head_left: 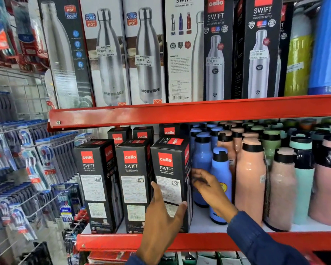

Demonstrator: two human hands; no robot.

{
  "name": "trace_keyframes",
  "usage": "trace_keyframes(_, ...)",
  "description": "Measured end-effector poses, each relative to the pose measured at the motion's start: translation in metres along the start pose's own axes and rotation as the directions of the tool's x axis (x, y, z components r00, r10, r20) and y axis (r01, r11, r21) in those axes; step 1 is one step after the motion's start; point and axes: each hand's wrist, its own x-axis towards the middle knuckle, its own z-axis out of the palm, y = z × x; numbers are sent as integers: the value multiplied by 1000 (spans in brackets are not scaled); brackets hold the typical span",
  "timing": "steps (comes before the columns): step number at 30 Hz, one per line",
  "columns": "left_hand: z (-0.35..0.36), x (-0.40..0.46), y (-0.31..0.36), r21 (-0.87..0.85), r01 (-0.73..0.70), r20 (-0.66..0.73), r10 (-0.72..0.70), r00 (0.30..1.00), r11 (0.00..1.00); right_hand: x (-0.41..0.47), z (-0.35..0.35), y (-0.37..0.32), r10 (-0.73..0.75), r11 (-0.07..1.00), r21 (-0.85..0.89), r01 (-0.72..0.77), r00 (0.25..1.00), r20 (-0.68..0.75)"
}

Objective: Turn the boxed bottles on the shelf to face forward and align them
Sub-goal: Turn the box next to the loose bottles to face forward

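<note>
Three black Cello Swift bottle boxes stand in a front row on the lower red shelf [199, 242]: the left box [98, 180], the middle box [134, 180] and the right box [169, 169]. All three show their printed text panel. My left hand [163, 217] presses on the front lower part of the right box, thumb on its right edge. My right hand [208, 186] reaches round that box's right side, fingers against it. More Cello boxes [142, 133] stand behind the row.
Loose blue [221, 176], pink [249, 180] and mint [303, 178] bottles crowd the shelf right of the boxes. The upper shelf [180, 109] carries tall Modware and Cello boxes. Toothbrush packs [33, 169] hang on hooks at the left.
</note>
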Motion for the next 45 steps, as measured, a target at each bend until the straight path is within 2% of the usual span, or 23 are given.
trace_keyframes(3, -3, -5, 7, -54, -45, -50, 42, 998, 998, -17, -5, -13, -78, 997, 8, 79, 996, -46)
trace_keyframes(8, -15, -2, 10, -154, -186, -154, 162, 975, 970, -40, -17, -29, -197, 980, -30, 198, 980, 13)
trace_keyframes(11, -21, 0, 16, -196, -255, -170, 223, 960, 947, -51, -18, -37, -274, 960, -44, 275, 961, 29)
trace_keyframes(16, -29, 7, 14, -247, -274, -186, 232, 955, 929, -64, -7, -42, -384, 922, -79, 378, 921, -66)
trace_keyframes(22, -20, 18, 2, -321, -216, -154, 174, 973, 922, -64, 12, -25, -326, 945, -76, 318, 932, -159)
trace_keyframes(26, -8, 21, -10, -269, -192, -129, 162, 978, 944, -61, 22, -9, -271, 963, -68, 262, 941, -201)
trace_keyframes(33, 5, 30, -28, -193, -163, -72, 151, 986, 968, -52, 30, 11, -198, 979, -77, 187, 964, -176)
trace_keyframes(45, 12, 43, -24, -81, -69, 12, 70, 997, 994, -41, 38, 10, -130, 983, -154, 98, 968, -217)
